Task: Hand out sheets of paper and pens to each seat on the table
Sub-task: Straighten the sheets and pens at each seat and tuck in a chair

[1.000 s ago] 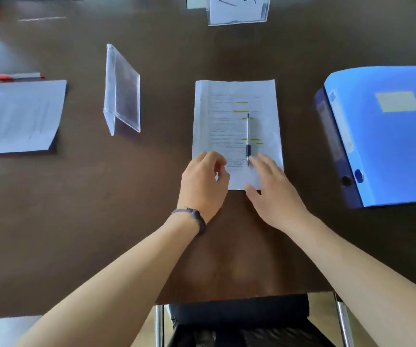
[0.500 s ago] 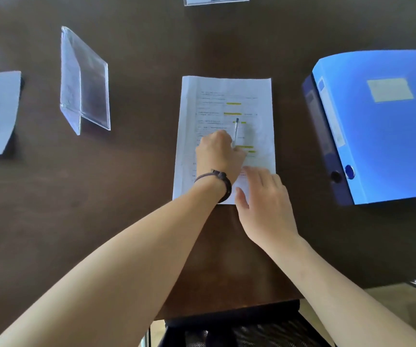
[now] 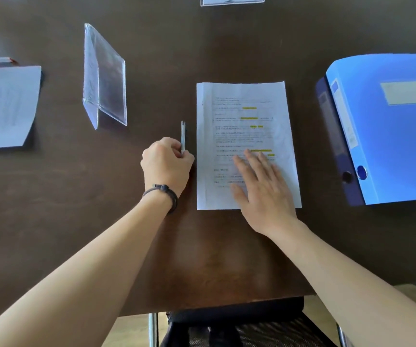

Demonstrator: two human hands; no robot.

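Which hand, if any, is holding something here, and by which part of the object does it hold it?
The left hand pinches the pen by its near end, beside the sheet. The right hand holds nothing; it lies flat on the sheet.

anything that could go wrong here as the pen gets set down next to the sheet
1. The pen, pinched in the left hand beside the sheet's left edge, is round; released carelessly it may roll across the table.
2. The right hand lies flat on the sheet; sliding it off could skew the paper.
3. The acrylic sign holder stands close by on the left; a wide left-arm swing might tip it.
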